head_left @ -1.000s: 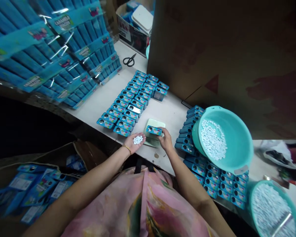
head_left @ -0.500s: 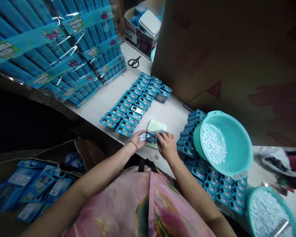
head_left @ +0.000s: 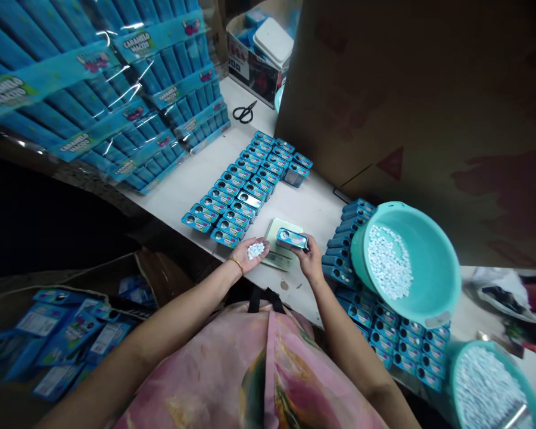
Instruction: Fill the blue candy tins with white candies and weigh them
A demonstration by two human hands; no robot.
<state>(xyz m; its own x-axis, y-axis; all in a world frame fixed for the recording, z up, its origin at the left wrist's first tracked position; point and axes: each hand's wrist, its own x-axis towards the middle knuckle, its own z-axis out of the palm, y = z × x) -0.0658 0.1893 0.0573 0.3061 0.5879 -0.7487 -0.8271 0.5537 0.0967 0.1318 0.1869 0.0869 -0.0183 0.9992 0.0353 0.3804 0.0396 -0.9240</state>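
Note:
My left hand (head_left: 246, 255) is palm up and slightly cupped, carrying a small heap of white candies (head_left: 255, 250). My right hand (head_left: 310, 255) grips the end of a small blue candy box (head_left: 291, 238), whose top with a round hole faces up. That box is over the plate of a pale green kitchen scale (head_left: 279, 226); whether it rests on the plate I cannot tell. Left of the scale stand rows of similar blue boxes (head_left: 232, 210), set upright close together.
At right, a turquoise basin (head_left: 433, 262) with white candies sits against more blue boxes (head_left: 404, 342). A second candy-filled tub (head_left: 486, 381) holds a metal scoop. Scissors (head_left: 245, 112) lie at the back. Wrapped display packs (head_left: 147, 101) stand left; a large cardboard box (head_left: 411, 119) blocks the back right.
The blue box has moved from the left palm's edge to over the scale and turned hole side up. My left hand has shifted slightly left and down, with candies left in its palm.

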